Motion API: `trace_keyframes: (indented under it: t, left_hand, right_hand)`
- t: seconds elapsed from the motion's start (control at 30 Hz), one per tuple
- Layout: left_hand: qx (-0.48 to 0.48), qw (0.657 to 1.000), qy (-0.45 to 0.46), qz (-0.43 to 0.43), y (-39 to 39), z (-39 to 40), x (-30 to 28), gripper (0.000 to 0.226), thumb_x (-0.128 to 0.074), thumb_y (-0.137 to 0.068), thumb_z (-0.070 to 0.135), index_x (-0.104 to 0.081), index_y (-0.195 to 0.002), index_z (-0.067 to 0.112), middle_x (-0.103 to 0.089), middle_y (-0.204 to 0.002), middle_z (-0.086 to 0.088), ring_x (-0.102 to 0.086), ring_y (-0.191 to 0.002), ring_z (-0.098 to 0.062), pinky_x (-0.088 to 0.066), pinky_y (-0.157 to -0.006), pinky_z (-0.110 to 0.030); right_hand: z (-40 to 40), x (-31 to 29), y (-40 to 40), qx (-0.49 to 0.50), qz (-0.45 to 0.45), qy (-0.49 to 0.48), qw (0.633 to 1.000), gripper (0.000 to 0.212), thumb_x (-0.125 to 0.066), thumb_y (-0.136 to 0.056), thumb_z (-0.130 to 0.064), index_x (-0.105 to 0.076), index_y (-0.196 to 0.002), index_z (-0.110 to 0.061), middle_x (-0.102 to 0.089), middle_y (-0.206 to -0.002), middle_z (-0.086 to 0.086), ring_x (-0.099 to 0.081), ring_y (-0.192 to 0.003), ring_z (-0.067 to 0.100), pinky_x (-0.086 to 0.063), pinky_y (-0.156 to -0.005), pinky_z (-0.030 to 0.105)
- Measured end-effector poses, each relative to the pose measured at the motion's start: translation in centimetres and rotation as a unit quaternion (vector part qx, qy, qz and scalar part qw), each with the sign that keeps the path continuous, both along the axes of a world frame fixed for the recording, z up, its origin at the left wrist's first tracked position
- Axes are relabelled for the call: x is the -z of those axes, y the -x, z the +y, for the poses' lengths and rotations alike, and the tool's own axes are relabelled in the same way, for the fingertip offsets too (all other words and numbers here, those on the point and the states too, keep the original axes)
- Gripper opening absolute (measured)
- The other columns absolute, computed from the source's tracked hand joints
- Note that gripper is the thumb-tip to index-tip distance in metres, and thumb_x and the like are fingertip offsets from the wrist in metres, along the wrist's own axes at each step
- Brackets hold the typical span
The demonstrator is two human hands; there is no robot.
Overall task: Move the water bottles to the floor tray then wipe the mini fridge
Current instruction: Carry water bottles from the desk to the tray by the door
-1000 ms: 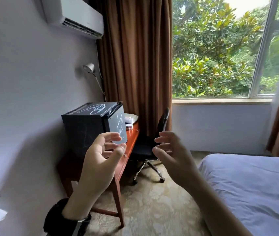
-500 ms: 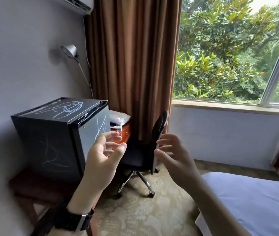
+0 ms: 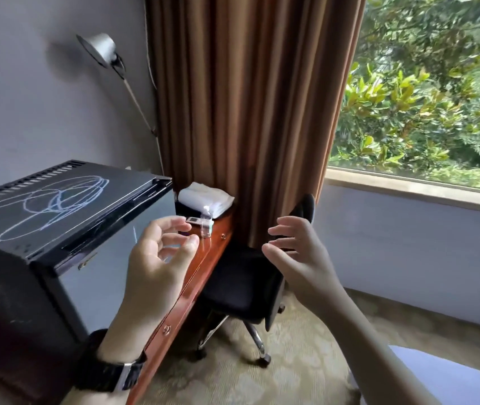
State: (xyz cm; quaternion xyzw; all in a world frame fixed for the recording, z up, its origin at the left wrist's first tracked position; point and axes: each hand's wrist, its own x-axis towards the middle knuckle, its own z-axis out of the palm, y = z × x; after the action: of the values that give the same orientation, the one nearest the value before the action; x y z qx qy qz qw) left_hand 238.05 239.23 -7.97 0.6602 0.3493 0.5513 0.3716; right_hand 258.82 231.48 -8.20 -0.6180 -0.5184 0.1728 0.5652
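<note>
A black mini fridge [image 3: 42,229] stands on a red-brown wooden desk [image 3: 203,258] at the left. White scribbles mark its top and its shiny door. Behind it on the desk lie a folded white cloth [image 3: 206,197] and a small clear bottle [image 3: 206,226]. My left hand [image 3: 156,258] hovers in front of the fridge door, fingers loosely curled, holding nothing. My right hand [image 3: 297,255] is raised over the chair with fingers relaxed and spread, also empty. No floor tray is in view.
A black office chair [image 3: 250,276] is tucked against the desk edge. A silver wall lamp [image 3: 101,51] hangs above the fridge. Brown curtains [image 3: 247,112] and a window fill the back. Patterned carpet [image 3: 291,361] covers the floor; a bed corner [image 3: 452,378] shows at bottom right.
The view has come closer to the fridge and desk, which now loom larger at the left. Both hands keep the same raised, empty pose.
</note>
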Motion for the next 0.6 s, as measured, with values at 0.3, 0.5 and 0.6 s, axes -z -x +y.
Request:
trace_keyframes:
  t: [0.3, 0.5, 0.6]
  left_hand:
    - [-0.127, 0.992, 0.002, 0.021, -9.6, 12.5, 2.5, 0.040, -0.060, -0.074, 0.047, -0.062, -0.107, 0.024, -0.068, -0.105, 0.004, -0.065, -0.095, -0.005, -0.050, -0.078, -0.012]
    - [-0.219, 0.976, 0.001, 0.022, -13.7, 19.2, 2.3, 0.027, -0.063, -0.082, 0.029, -0.061, -0.108, 0.022, -0.067, -0.104, 0.005, -0.063, -0.093, -0.004, -0.050, -0.078, -0.013]
    - [-0.253, 0.967, 0.014, 0.019, -14.8, 22.0, 3.2, 0.029, -0.063, -0.081, 0.029, -0.062, -0.108, 0.018, -0.067, -0.102, 0.006, -0.064, -0.092, -0.004, -0.049, -0.077, -0.012]
  right_hand:
    - [17.7, 1.9, -11.3, -0.122, 0.008, -0.015, 0.992, 0.038, -0.074, -0.086, -0.019, -0.054, -0.118, -0.026, -0.065, -0.110, -0.011, -0.066, -0.094, 0.004, -0.056, -0.078, 0.022]
    - [28.8, 2.0, -15.8, -0.203, -0.003, 0.003, 0.979, 0.041, -0.073, -0.086, -0.024, -0.052, -0.121, -0.028, -0.065, -0.113, -0.012, -0.065, -0.097, 0.002, -0.052, -0.076, 0.017]
    - [33.3, 2.4, -16.6, -0.227, -0.011, 0.011, 0.974, 0.041, -0.072, -0.088, -0.024, -0.051, -0.123, -0.026, -0.064, -0.115, -0.011, -0.065, -0.099, 0.002, -0.051, -0.076, 0.015]
